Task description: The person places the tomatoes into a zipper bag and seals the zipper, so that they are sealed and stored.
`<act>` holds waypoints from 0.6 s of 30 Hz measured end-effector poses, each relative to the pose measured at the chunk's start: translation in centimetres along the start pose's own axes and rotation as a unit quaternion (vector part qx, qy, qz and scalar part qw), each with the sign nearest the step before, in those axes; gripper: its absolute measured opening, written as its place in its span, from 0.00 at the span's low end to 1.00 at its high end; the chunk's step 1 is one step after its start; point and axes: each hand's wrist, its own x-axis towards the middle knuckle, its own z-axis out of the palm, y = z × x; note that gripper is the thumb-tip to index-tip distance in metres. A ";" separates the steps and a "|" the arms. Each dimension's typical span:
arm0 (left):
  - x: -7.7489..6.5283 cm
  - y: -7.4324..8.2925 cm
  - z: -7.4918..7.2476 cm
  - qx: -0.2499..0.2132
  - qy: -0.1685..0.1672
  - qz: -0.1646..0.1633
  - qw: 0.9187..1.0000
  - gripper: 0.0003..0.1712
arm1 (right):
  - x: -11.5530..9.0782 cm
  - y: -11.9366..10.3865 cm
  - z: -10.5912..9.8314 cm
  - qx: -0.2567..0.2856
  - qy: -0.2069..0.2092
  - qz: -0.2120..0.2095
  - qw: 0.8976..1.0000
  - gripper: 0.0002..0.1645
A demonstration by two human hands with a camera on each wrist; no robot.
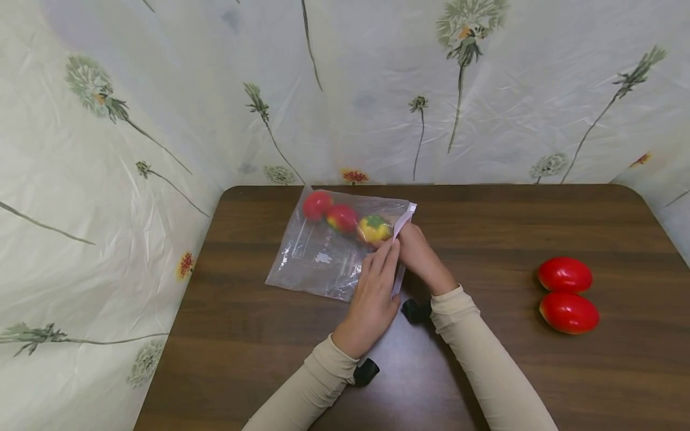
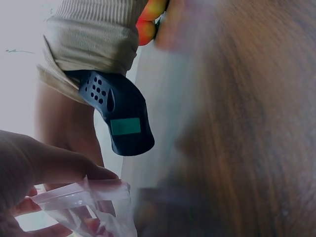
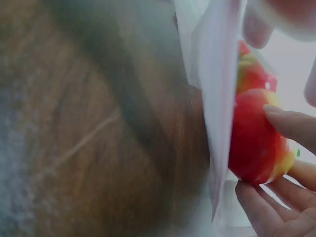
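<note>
A clear zip bag (image 1: 302, 272) lies flat near the table's far edge, its opening toward the right. Inside it are a red fruit (image 1: 317, 205), a red-and-yellow fruit (image 1: 342, 218) and, closest to the opening, a yellow-and-red fruit (image 1: 374, 228) with a green top. My right hand (image 1: 424, 257) reaches into the mouth; in the right wrist view its thumb and fingers (image 3: 296, 128) hold this last fruit. With my left hand (image 1: 373, 299) I grip the bag's rim, the thumb over the edge in the left wrist view. The bag hides part of my right fingers in the head view.
Two glossy red oval fruits, one (image 1: 565, 274) behind the other (image 1: 569, 312), lie on the right side of the brown wooden table (image 1: 485, 215). A flower-patterned sheet (image 1: 366, 90) hangs behind the table. Black wrist devices (image 1: 416, 311) sit at both cuffs.
</note>
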 end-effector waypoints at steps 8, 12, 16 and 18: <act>0.1 -0.1 0.0 0.005 0.018 0.006 1.000 0.59 | 0.5 -0.2 0.7 0.023 0.016 -0.026 0.999 0.29; 0.1 -0.1 0.1 0.010 0.021 0.007 1.000 0.59 | 0.7 -0.3 1.0 0.022 0.028 -0.018 0.999 0.24; 0.1 -0.2 0.0 0.008 0.016 0.005 1.000 0.59 | 1.0 -0.3 1.2 0.027 0.039 -0.013 0.999 0.22; 0.2 -0.2 -0.1 0.008 0.014 0.004 1.000 0.59 | 1.1 -0.3 1.4 0.041 0.040 -0.011 0.998 0.23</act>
